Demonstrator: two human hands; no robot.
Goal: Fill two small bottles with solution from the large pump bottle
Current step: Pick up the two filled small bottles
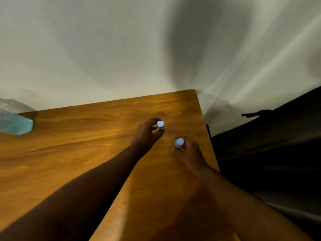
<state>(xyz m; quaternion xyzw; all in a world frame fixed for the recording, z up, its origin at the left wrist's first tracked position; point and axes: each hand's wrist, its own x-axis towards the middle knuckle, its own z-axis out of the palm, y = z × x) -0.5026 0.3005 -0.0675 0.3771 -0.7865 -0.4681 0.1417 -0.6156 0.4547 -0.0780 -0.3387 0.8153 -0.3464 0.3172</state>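
Observation:
Two small clear bottles with white caps stand on the wooden table [86, 145] near its right edge. My left hand [145, 134] curls around the farther small bottle [160, 124], thumb and fingers on its sides. My right hand [189, 153] grips the nearer small bottle [179, 142] from the right. Both bottles look upright; their bodies are mostly hidden by my fingers. The large pump bottle is not in view.
A blurred pale blue object [13, 122] sits at the table's far left edge. The table's right edge [211, 145] runs just beside my right hand, with dark furniture [269, 145] beyond it. A pale wall rises behind the table.

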